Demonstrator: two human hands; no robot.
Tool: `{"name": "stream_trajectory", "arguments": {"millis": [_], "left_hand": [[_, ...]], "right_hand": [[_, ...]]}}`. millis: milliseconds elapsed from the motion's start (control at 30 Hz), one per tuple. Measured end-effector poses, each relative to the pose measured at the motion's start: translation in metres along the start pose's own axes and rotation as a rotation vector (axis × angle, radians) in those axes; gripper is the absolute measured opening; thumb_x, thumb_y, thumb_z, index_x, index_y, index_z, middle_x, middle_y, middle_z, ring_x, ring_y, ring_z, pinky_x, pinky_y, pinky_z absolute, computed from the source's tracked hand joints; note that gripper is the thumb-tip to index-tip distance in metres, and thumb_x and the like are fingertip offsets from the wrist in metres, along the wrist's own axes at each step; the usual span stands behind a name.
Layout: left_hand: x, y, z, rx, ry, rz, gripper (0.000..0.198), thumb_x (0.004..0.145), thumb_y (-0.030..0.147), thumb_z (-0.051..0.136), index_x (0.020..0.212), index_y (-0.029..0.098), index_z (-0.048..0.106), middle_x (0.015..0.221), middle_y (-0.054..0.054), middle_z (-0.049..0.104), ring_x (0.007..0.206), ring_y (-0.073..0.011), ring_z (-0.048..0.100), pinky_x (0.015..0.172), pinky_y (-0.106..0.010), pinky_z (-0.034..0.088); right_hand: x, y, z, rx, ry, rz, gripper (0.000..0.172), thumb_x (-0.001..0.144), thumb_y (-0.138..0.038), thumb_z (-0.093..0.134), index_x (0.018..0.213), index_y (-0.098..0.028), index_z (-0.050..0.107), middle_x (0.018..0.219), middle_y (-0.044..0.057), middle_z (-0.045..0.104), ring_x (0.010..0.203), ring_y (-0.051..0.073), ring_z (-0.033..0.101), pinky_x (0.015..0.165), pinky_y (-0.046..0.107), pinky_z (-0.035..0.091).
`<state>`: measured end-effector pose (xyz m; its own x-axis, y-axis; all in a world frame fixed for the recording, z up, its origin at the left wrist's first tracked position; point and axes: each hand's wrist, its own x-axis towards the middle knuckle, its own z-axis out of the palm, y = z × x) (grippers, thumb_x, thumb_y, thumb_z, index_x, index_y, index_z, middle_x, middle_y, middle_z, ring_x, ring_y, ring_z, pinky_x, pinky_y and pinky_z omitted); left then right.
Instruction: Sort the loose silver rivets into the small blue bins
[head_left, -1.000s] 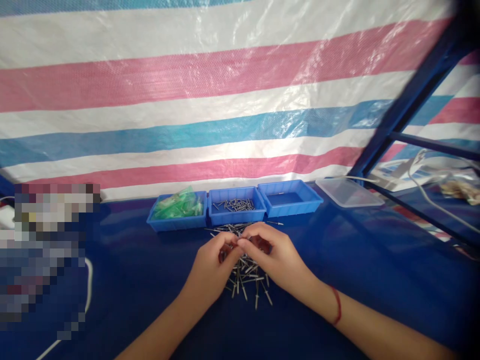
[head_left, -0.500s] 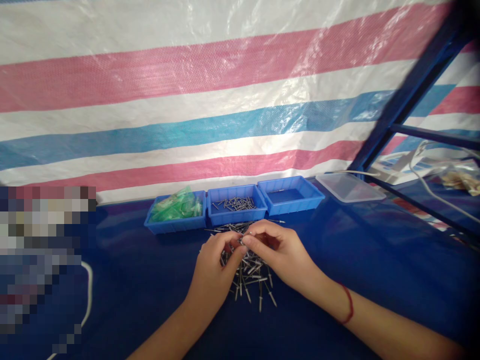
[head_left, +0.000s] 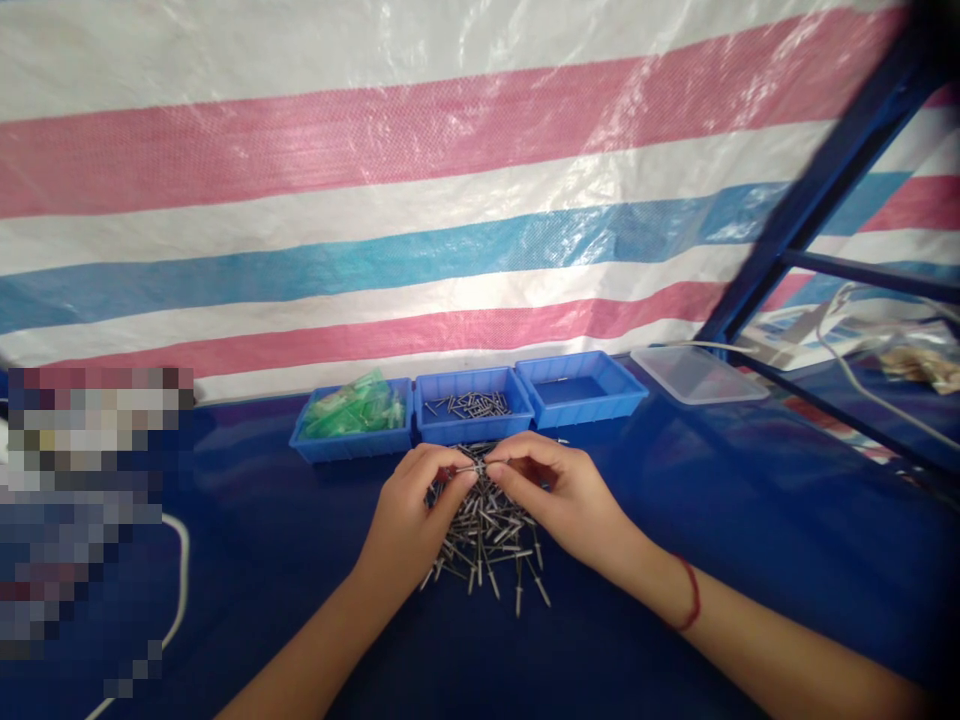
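Observation:
My left hand (head_left: pixel 411 510) pinches one end of a blind rivet (head_left: pixel 472 467) between thumb and forefinger. From the other side, the thumb and forefinger of my right hand (head_left: pixel 576 500) are closed at its opposite end; a red cord circles that wrist. Both hands hover over a loose pile of blind rivets (head_left: pixel 487 535) lying on the blue table (head_left: pixel 675 490). Part of the heap is hidden behind the fingers. Just beyond, a blue bin (head_left: pixel 472 432) contains several short metal pieces.
Left of that stands a blue bin (head_left: pixel 352 448) with green plastic bags (head_left: pixel 356 408). A third blue bin (head_left: pixel 592 408) on the right has a small piece inside. Beside it lies a translucent lid (head_left: pixel 697 375). A blue metal frame (head_left: pixel 810 220) rises at the right.
My left hand has shifted slightly left and the fingertips of both hands have drawn a little apart, showing the rivet between them. The bins stay where they were.

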<state>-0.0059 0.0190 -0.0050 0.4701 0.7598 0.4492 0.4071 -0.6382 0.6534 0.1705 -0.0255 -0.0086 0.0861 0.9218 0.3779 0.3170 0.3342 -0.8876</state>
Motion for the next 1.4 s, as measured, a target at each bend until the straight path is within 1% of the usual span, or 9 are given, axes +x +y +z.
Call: {"name": "stream_trajectory", "arguments": {"millis": [200,333,467,567,700,933,1100,1233,1400], "left_hand": [[0.001,0.005,-0.002,-0.052,0.015,-0.038,0.006,0.088,0.024,0.055,0.087,0.02,0.06,0.082,0.0,0.062,0.074,-0.0137,0.056,0.069,-0.024,0.043],[0.002,0.008,-0.005,-0.011,-0.037,-0.028,0.012,0.089,0.027,0.053,0.095,0.019,0.06,0.084,-0.001,0.063,0.075,-0.0142,0.057,0.07,-0.025,0.044],[0.002,0.006,-0.007,0.171,-0.162,0.127,0.027,0.09,0.029,0.053,0.115,0.02,0.057,0.095,-0.004,0.066,0.088,-0.0184,0.059,0.08,-0.031,0.042],[0.002,0.005,-0.007,0.297,-0.258,0.251,0.023,0.091,0.028,0.051,0.111,0.022,0.061,0.104,-0.005,0.067,0.098,-0.0211,0.057,0.085,-0.035,0.038],[0.0,0.009,-0.008,0.362,-0.329,0.261,0.018,0.09,0.025,0.052,0.102,0.022,0.065,0.101,-0.003,0.067,0.096,-0.0204,0.056,0.083,-0.035,0.036],[-0.002,0.005,-0.005,0.442,-0.345,0.275,0.028,0.092,0.021,0.049,0.116,0.03,0.061,0.103,-0.003,0.063,0.094,-0.0199,0.053,0.079,-0.034,0.034],[-0.003,0.006,0.003,0.435,-0.357,0.273,0.018,0.089,0.034,0.055,0.101,0.027,0.068,0.092,-0.002,0.065,0.087,-0.0197,0.054,0.077,-0.034,0.032],[-0.003,0.007,0.004,0.405,-0.281,0.244,0.012,0.088,0.026,0.056,0.086,0.023,0.067,0.086,-0.001,0.068,0.082,-0.0179,0.056,0.076,-0.034,0.031],[-0.001,-0.003,-0.002,0.386,-0.174,0.124,0.014,0.091,0.022,0.052,0.096,0.023,0.065,0.092,-0.001,0.071,0.084,-0.0179,0.06,0.077,-0.033,0.034]], "right_hand": [[0.002,-0.004,-0.003,-0.097,-0.066,-0.108,0.01,0.085,-0.024,0.058,0.085,-0.02,0.067,0.077,0.002,0.064,0.066,0.013,0.056,0.059,0.026,0.044],[0.008,-0.006,-0.013,-0.276,-0.152,-0.287,0.016,0.088,-0.022,0.052,0.088,-0.021,0.068,0.087,0.004,0.067,0.079,0.016,0.06,0.073,0.03,0.047],[0.022,0.005,-0.043,-0.513,0.075,-0.275,0.021,0.09,-0.028,0.048,0.087,-0.02,0.067,0.086,0.006,0.069,0.079,0.019,0.061,0.076,0.033,0.046],[0.035,0.021,-0.07,-0.736,0.288,-0.154,0.029,0.091,-0.037,0.047,0.085,-0.017,0.068,0.073,0.008,0.067,0.068,0.02,0.06,0.066,0.031,0.044],[0.043,0.032,-0.086,-0.951,0.322,-0.03,0.037,0.088,-0.046,0.049,0.089,-0.014,0.068,0.069,0.008,0.064,0.058,0.019,0.055,0.053,0.029,0.036],[0.026,0.013,-0.049,-0.819,0.078,-0.131,0.027,0.091,-0.036,0.046,0.087,-0.018,0.066,0.065,0.002,0.061,0.055,0.015,0.054,0.056,0.027,0.035],[0.013,0.005,-0.026,-0.705,-0.136,-0.174,0.024,0.09,-0.028,0.046,0.079,-0.019,0.065,0.066,0.002,0.061,0.059,0.014,0.054,0.059,0.027,0.037],[0.009,0.004,-0.019,-0.646,-0.187,-0.169,0.025,0.089,-0.027,0.047,0.072,-0.02,0.064,0.065,0.001,0.061,0.06,0.014,0.055,0.06,0.027,0.038],[0.009,0.007,-0.016,-0.578,-0.177,-0.166,0.026,0.088,-0.026,0.048,0.066,-0.02,0.062,0.063,0.001,0.061,0.058,0.014,0.054,0.058,0.027,0.038]]}}
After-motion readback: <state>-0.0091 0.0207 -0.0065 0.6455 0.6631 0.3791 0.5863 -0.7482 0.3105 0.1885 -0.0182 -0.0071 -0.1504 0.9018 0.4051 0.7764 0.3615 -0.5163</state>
